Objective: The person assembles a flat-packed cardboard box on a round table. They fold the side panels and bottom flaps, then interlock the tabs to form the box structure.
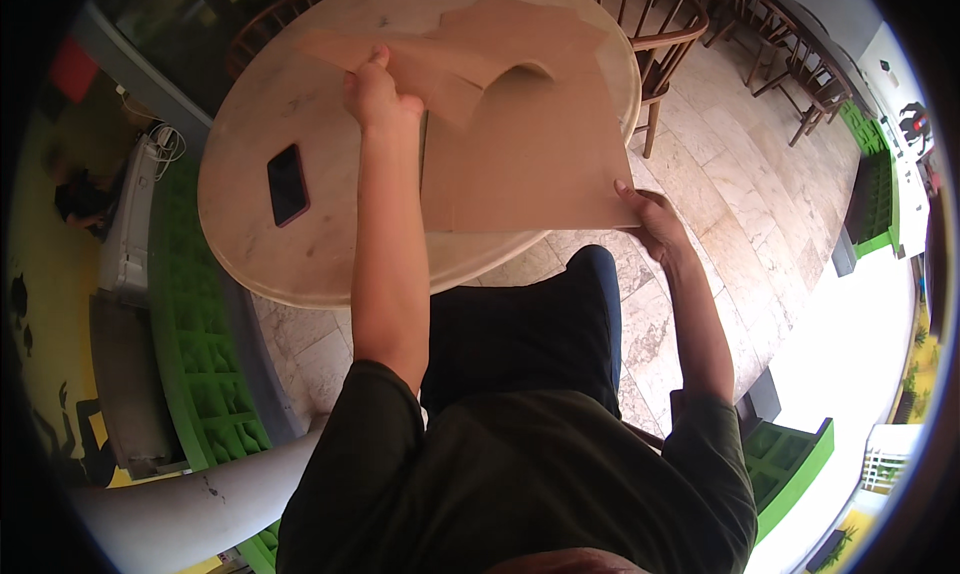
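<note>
A large flat piece of brown cardboard [540, 159] lies over the right part of a round table, its near edge reaching past the rim. My right hand [655, 222] grips its near right corner, thumb on top and fingers underneath. Farther away, my left hand [382, 94] is closed on a raised flap of the cardboard, thumb pointing up. Between the hands the sheet is creased and bent, with a curved, shadowed fold near its middle. Some of the left fingers are hidden behind the hand.
The round table [325, 244] has a pale worn top. A dark phone with a reddish edge [288, 186] lies on its left side. Wooden chairs [665, 44] stand beyond it at the right. Green lattice panels [205, 394] run along the left, and a tiled floor [745, 174] spreads to the right.
</note>
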`<state>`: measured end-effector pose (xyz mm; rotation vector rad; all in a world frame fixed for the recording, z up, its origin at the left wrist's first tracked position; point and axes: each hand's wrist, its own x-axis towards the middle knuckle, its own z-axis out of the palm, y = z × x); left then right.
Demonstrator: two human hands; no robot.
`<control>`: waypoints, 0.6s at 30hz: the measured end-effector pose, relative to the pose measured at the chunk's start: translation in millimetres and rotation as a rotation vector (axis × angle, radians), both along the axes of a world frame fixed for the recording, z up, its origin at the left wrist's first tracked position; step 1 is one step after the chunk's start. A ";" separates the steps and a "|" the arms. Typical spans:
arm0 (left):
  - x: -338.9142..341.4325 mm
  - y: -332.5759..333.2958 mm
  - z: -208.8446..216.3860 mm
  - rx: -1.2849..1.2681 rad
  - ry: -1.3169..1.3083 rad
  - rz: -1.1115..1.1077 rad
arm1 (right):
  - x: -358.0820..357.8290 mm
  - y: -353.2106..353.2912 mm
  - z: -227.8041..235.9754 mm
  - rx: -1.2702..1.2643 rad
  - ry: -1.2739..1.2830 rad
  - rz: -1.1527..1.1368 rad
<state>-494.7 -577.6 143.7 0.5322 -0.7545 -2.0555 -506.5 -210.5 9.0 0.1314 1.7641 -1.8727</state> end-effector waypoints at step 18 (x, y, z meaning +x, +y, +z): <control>-7.9 -123.8 179.8 -0.209 0.621 -0.301 | -49.3 -63.2 30.9 -0.375 0.629 -0.510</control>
